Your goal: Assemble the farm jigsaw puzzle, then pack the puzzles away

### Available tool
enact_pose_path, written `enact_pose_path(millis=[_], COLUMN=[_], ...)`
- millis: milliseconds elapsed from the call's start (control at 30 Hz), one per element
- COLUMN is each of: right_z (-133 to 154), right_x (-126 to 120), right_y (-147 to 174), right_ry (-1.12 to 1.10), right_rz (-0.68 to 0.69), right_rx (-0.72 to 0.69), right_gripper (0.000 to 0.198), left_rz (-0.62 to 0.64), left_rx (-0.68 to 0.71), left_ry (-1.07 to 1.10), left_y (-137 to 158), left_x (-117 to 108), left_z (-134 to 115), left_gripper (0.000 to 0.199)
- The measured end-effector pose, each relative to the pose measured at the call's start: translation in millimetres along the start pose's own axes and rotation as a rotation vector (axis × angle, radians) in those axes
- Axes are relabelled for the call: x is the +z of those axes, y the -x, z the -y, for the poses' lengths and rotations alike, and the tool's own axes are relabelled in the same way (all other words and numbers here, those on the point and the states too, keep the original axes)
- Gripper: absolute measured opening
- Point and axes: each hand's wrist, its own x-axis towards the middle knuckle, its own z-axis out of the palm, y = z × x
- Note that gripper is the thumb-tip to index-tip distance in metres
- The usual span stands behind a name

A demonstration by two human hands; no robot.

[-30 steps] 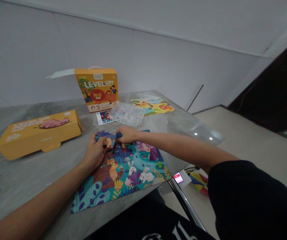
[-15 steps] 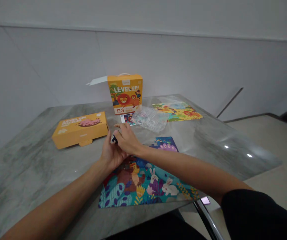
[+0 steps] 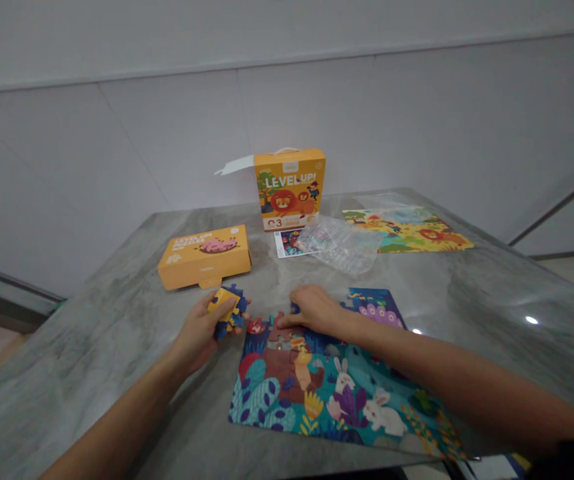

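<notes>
My left hand [image 3: 197, 335] is closed around a small bunch of jigsaw pieces [image 3: 229, 312], yellow and dark blue, held just left of the puzzle. In front of me on the table lies a partly joined jigsaw puzzle [image 3: 327, 393] with rabbits, flowers and a brown tree trunk. Its upper edge is uneven. My right hand [image 3: 317, 311] reaches over it, fingers curled down onto a brown puzzle piece [image 3: 287, 323] at that upper edge. The hand partly covers this piece and the puzzle around it.
A yellow puzzle box [image 3: 205, 257] lies behind my left hand. An upright "LEVEL UP!" carton [image 3: 291, 190] with its flap out stands at the back. Before it are a picture card [image 3: 287, 245] and a clear plastic bag [image 3: 354, 247]. A lion puzzle [image 3: 411, 230] lies back right.
My hands, together at a dark piece before, are now apart. The right hand has come down to the puzzle's upper edge; the left shows its bunch of pieces. The view has turned left.
</notes>
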Motion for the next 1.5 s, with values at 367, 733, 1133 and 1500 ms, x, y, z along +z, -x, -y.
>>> enact_pose_path(millis=[367, 733, 1133, 1500], right_z=[48.6, 29.9, 102.8, 95.0], right_x=[23.7, -13.5, 11.7, 17.8], right_y=[13.2, 11.0, 70.9, 55.1], right_ry=[0.075, -0.560, -0.019, -0.068], right_rz=[-0.211, -0.329, -0.139, -0.136], right_rx=[-0.131, 0.068, 0.073, 0.061], right_gripper=[0.049, 0.034, 0.075, 0.070], left_rz=[0.233, 0.464, 0.463, 0.444], left_rx=[0.321, 0.349, 0.187, 0.094], left_ry=[-1.024, -1.211, -1.529, -1.450], left_y=[24.7, 10.2, -22.1, -25.2], left_x=[2.0, 13.2, 28.9, 29.7], left_z=[6.4, -6.0, -22.2, -32.1], left_gripper=[0.024, 0.035, 0.048, 0.054])
